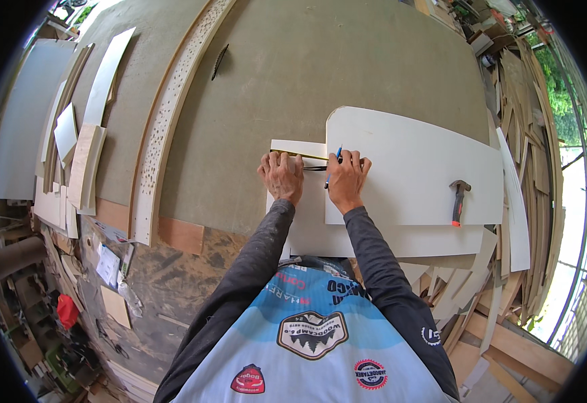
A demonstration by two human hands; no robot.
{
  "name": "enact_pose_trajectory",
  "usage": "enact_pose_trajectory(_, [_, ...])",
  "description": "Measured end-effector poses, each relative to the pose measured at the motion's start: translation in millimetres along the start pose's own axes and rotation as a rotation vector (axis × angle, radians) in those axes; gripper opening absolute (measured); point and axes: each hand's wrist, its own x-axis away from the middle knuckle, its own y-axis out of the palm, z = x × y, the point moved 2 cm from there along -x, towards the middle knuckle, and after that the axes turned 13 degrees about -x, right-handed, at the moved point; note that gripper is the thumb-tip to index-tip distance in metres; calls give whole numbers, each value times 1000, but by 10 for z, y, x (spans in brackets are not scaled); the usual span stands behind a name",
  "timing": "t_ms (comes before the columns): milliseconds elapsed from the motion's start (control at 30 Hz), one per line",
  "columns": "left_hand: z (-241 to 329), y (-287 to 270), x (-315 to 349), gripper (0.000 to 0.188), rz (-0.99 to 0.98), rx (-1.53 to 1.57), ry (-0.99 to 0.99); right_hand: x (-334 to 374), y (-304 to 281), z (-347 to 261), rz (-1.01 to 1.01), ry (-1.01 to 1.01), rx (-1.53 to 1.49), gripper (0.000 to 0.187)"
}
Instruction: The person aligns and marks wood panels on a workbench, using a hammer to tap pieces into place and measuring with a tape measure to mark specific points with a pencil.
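A yellow tape measure blade (312, 157) stretches across the gap between my hands, over the white panels. My left hand (282, 178) is closed with its fingertips pressed on the blade's left part. My right hand (348, 180) lies at the left edge of the large white panel (414, 161), its fingers wrapped round a blue pencil (339, 153); they also meet the blade's right end. A thin black strap (315, 168) shows between the hands. The tape's case is hidden. Beneath the large panel lies another white board (407, 240), which shows along the near side and at the left.
A hammer (458, 201) lies on the right part of the panel. A long perforated rail (176, 101) crosses the worktable (273, 67) at left, with a small dark curved piece (220, 62) beside it. White offcuts (108, 80) lie far left; wood strips (528, 134) are piled right.
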Motion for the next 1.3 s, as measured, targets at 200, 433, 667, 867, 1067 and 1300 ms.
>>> enact_pose_trajectory(200, [-67,83,59,33,12,-11,20,-95,8,-256,89,-195,-196,41])
enact_pose_trajectory(433, [-119,114,96,37,21,-70,78,-307,308,-273,-78,-62,-294,19])
enact_pose_trajectory(667, [-55,140,107,38,-22,-97,15,-475,367,-276,-165,-35,-245,10])
enact_pose_trajectory(867, [-25,108,114,36,8,-73,-30,-427,289,-306,-121,-5,-323,9])
enact_pose_trajectory(1067, [-19,101,97,32,47,-20,-57,-415,226,-233,-80,-161,-366,32])
enact_pose_trajectory(1300, [-85,129,157,32,20,14,-30,-356,-6,-329,-68,2,-602,27])
